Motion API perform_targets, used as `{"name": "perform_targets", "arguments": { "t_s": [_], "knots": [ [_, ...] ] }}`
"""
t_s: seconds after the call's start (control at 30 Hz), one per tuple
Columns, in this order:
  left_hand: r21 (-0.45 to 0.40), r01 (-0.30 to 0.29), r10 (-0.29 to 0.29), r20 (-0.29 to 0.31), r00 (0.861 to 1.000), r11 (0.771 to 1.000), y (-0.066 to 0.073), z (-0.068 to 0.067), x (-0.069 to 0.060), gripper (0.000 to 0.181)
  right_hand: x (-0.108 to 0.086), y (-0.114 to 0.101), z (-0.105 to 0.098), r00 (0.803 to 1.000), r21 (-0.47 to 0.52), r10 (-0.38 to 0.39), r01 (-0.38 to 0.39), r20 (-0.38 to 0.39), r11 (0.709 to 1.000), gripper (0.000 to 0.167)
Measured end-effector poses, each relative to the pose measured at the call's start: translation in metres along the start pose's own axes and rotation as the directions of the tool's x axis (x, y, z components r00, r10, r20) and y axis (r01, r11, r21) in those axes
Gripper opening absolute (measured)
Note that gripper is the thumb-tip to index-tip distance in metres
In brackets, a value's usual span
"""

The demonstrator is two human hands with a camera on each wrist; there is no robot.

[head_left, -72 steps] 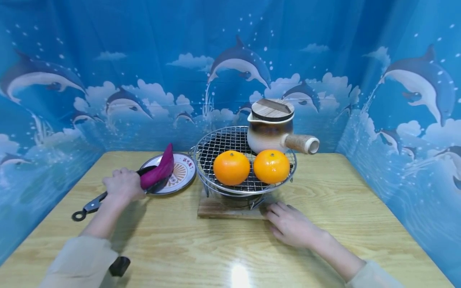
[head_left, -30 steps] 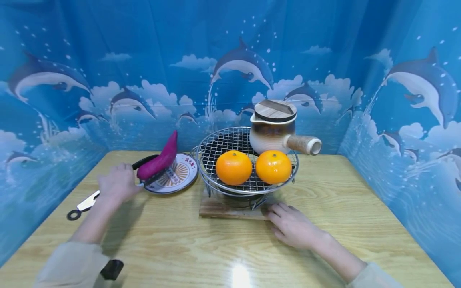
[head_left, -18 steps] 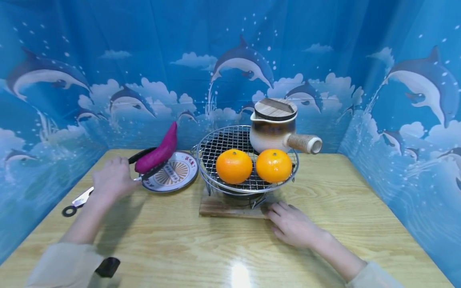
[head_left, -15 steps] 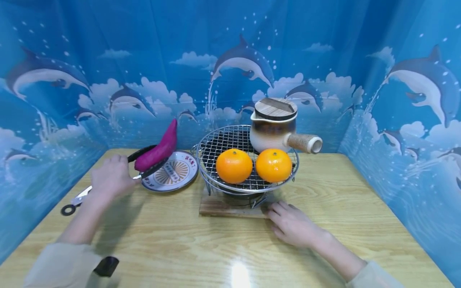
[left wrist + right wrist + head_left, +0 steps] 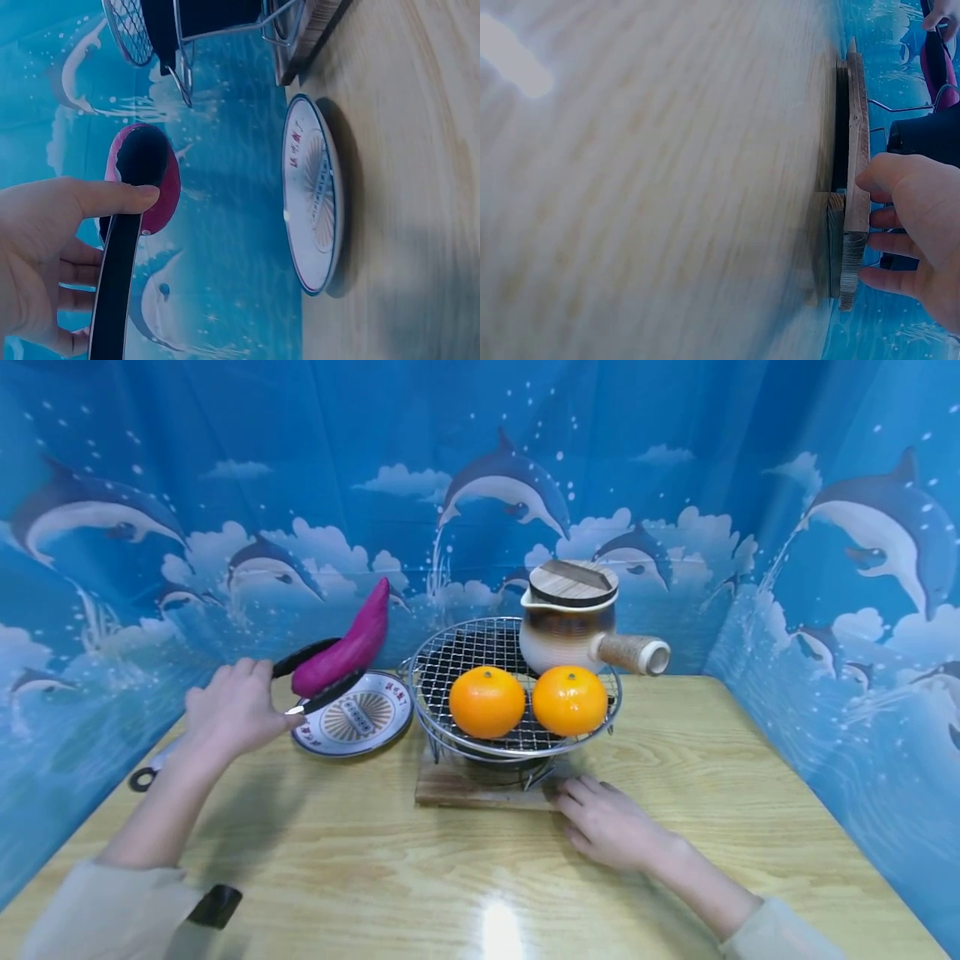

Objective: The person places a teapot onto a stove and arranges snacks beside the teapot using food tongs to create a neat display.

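Observation:
My left hand (image 5: 232,706) grips a pair of tongs (image 5: 114,292) with black tips, thumb on one arm and fingers on the far side. Between the tips sits a purple sweet potato (image 5: 348,652), tilted with its pointed end up and right. It hangs clear above a white patterned plate (image 5: 356,722) on the table at left. My right hand (image 5: 611,825) rests its fingertips on the right front corner of a wooden board (image 5: 465,793); in the right wrist view the thumb lies across the board's edge. A small stove under a round wire rack (image 5: 480,639) stands on that board.
Two oranges (image 5: 487,702) sit at the rack's front. Behind them stands a brown-and-cream clay pot (image 5: 562,639) with a wooden lid; its wrapped handle (image 5: 633,653) sticks out rightward past the rack. A blue dolphin curtain (image 5: 480,468) closes in the table's back and sides.
My left hand has raised the tongs and sweet potato off the plate, first up and slightly left, then up and right. My right hand has stayed at the board.

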State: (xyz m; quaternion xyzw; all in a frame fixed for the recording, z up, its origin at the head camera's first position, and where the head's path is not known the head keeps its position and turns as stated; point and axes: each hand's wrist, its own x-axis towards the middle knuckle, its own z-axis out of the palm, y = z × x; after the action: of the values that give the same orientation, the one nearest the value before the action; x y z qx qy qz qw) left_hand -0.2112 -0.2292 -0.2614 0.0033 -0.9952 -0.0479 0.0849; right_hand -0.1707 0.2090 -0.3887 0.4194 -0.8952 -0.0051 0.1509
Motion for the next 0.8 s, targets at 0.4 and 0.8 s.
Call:
{"name": "perform_targets", "arguments": {
  "t_s": [0.4, 0.8],
  "knots": [
    [0.015, -0.04, 0.04, 0.006, 0.999, 0.999, 0.021, -0.016, -0.001, 0.094, -0.001, 0.002, 0.001, 0.999, -0.008, -0.006, 0.005, -0.034, 1.0, 0.036],
    [0.029, -0.067, 0.067, 0.009, 0.998, 0.997, 0.037, -0.03, -0.005, 0.092, -0.001, 0.003, 0.003, 0.999, 0.003, -0.012, 0.012, -0.032, 1.0, 0.034]
  ]
}}
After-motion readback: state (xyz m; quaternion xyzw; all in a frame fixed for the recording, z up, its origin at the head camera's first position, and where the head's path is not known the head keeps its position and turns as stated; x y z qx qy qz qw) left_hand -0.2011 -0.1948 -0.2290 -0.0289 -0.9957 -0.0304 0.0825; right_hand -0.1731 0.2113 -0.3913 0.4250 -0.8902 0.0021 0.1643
